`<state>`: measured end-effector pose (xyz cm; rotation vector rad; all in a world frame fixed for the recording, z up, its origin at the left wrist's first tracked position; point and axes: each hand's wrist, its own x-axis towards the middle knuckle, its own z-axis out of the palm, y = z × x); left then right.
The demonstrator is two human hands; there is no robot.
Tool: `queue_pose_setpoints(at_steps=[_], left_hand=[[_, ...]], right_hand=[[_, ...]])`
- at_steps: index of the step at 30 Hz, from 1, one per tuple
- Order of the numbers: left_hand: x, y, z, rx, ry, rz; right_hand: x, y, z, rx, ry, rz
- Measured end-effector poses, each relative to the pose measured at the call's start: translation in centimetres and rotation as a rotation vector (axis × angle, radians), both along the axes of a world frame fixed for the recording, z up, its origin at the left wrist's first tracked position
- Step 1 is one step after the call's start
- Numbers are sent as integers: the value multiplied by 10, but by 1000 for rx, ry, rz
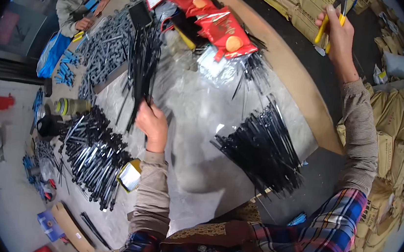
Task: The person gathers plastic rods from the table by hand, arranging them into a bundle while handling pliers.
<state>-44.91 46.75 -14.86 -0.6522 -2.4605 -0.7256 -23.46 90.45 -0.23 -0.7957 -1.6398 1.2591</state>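
My left hand (152, 126) is closed on the lower ends of some long, thin black strips (143, 65), which look like cable ties. They fan upward from my fingers over the table. Raised at the upper right, beyond the table edge, my right hand (338, 34) grips pliers (323, 29) with yellow handles and dark jaws pointing up. A thick heap of similar black strips (260, 154) lies on the right part of the table. Left of my left forearm is a pile of shiny black rod-like pieces (96, 149).
Grey plastic pieces (105, 42) are heaped at the far left. Red snack packets (226, 32) lie at the back. Another person (80, 0) works across the table. A jar (73, 107) and a small yellow-rimmed box (129, 175) stand left. Tan sacks (395, 117) are stacked at right.
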Motion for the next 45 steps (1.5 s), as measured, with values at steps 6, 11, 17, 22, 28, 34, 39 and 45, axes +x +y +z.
queue_pose_setpoints(at_steps=[6, 11, 17, 22, 28, 34, 39, 45], left_hand=[[40, 42, -33, -119, -172, 12], [40, 62, -39, -215, -193, 93], [40, 62, -48, -394, -177, 93], [38, 55, -53, -422, -176, 122], [41, 64, -41, -479, -215, 104], [33, 51, -51, -487, -190, 125], [37, 63, -47, -485, -161, 112], [41, 71, -40, -444, -181, 96]], right_hand=[[-3, 32, -46, -316, 12, -7], [-19, 45, -78, -522, 89, 164], [-55, 59, -124, -686, 163, 333], [-78, 63, -163, -954, 305, 349], [-79, 45, -198, -1072, 289, 221], [-65, 31, -197, -1140, 266, 149], [-58, 27, -210, -1190, 337, 118], [-54, 25, -216, -1156, 390, 125]])
